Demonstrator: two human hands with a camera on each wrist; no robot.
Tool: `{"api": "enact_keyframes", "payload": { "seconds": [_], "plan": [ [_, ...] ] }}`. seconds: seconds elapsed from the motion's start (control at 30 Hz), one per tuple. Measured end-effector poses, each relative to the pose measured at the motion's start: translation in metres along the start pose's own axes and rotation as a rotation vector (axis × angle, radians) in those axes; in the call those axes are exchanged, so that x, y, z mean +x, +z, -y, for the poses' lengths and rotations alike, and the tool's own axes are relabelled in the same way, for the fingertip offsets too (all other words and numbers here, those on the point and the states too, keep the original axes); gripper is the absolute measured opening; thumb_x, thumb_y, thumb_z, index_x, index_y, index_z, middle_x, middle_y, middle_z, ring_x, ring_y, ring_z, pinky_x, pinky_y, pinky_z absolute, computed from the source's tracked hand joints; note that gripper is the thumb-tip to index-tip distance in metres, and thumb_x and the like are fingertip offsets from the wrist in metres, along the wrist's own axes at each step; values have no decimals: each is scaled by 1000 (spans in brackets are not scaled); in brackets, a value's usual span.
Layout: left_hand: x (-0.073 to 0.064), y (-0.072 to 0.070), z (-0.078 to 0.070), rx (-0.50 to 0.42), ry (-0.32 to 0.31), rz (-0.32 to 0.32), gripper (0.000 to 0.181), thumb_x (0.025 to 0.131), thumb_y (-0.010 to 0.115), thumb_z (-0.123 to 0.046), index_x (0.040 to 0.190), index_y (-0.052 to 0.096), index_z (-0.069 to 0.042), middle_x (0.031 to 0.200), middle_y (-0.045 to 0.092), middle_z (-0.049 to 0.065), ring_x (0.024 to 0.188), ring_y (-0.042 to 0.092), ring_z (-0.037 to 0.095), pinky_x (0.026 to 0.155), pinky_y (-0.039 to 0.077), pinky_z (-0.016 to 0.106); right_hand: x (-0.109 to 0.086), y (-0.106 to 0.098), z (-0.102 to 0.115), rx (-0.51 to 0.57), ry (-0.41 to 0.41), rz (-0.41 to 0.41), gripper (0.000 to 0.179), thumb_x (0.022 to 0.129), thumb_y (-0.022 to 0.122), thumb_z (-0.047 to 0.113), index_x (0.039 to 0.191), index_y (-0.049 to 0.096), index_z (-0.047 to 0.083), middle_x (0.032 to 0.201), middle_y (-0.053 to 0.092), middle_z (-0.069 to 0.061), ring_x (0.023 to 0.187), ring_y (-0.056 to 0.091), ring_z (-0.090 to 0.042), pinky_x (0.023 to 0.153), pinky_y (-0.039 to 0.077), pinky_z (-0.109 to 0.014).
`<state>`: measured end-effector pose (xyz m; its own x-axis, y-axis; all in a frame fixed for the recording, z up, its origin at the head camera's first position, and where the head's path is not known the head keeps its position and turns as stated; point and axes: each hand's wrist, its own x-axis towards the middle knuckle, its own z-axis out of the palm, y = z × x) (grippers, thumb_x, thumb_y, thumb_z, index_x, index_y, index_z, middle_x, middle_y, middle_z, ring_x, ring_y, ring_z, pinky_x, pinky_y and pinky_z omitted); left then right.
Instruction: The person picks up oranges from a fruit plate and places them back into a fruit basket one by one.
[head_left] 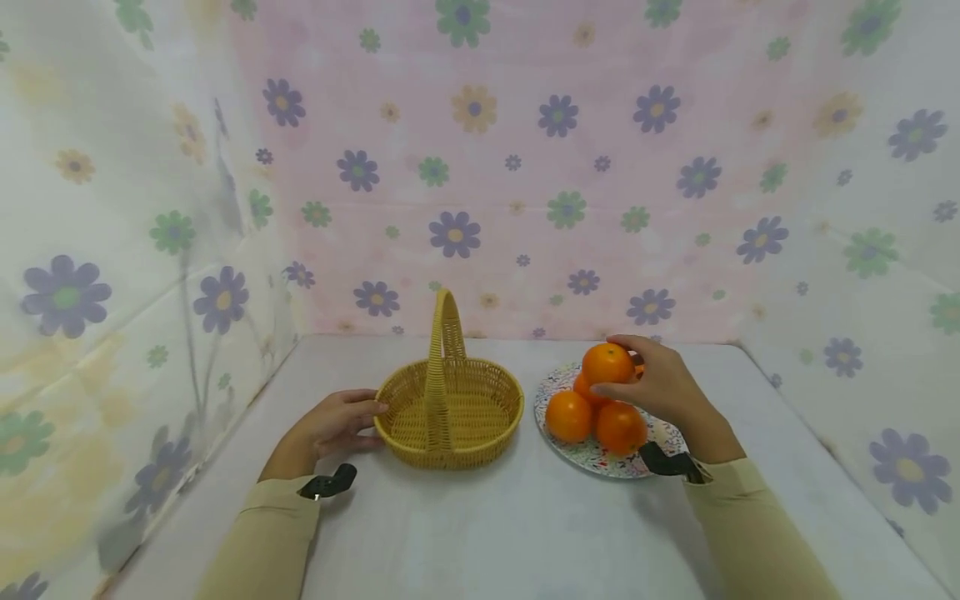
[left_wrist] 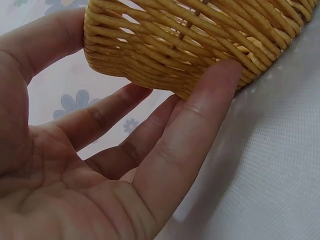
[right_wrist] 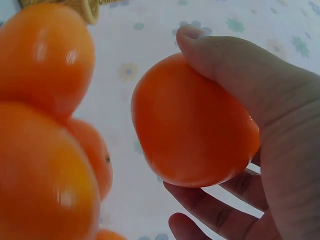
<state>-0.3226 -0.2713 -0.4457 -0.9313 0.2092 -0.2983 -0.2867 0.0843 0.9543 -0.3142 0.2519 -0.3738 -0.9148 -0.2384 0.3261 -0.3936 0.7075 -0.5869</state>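
A yellow wicker basket (head_left: 480, 450) with a tall arched handle stands upright on the table, with no fruit in it. My left hand (head_left: 341, 425) grips its left side, a fingertip over the rim; the left wrist view shows other fingers against the weave (left_wrist: 175, 45). On the right, my right hand (head_left: 663, 379) holds an orange (head_left: 607, 363) between thumb and fingers. In the right wrist view this orange (right_wrist: 195, 125) is apart from the others. Beneath it, several oranges (head_left: 568, 417) sit on a speckled round plate (head_left: 592, 458); the hand partly hides those at the back.
The white-covered table (head_left: 480, 533) stretches in front of the basket and plate. A flowered cloth (head_left: 510, 208) hangs behind, and similar cloth walls (head_left: 847, 333) close in both sides. The basket's handle (head_left: 437, 375) rises well above its rim.
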Motion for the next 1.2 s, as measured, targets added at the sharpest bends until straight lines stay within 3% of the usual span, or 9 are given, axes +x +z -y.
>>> {"api": "enact_keyframes", "payload": {
  "seconds": [0.53, 0.73, 0.97, 1.2],
  "plan": [
    [3, -1, 7, -32, -32, -50, 69, 97, 75, -24, 153, 43, 0, 150, 55, 17, 121, 67, 23, 97, 60, 53, 27, 40, 48, 102, -52, 92, 88, 72, 89, 61, 145, 57, 26, 131, 66, 1, 111, 65, -24, 80, 63, -40],
    [3, 0, 7, -32, -28, -39, 68, 98, 73, -25, 154, 42, 0, 154, 52, 18, 127, 64, 24, 98, 60, 51, 26, 54, 54, 106, -57, 112, 88, 71, 89, 62, 145, 56, 26, 128, 68, 3, 108, 66, -22, 81, 63, -37],
    [3, -2, 9, -22, -27, -46, 68, 98, 73, -28, 153, 44, -2, 155, 51, 17, 126, 64, 24, 98, 60, 51, 26, 73, 58, 137, -100, 114, 84, 74, 91, 52, 143, 56, 21, 127, 69, -1, 107, 68, -24, 85, 63, -41],
    [3, -3, 10, -15, -17, -38, 67, 98, 73, -28, 153, 45, -3, 155, 51, 16, 125, 65, 23, 98, 60, 51, 26, 90, 62, 179, -158, 122, 83, 73, 92, 50, 142, 58, 19, 137, 61, -2, 108, 69, -23, 91, 63, -43]
  ]
}}
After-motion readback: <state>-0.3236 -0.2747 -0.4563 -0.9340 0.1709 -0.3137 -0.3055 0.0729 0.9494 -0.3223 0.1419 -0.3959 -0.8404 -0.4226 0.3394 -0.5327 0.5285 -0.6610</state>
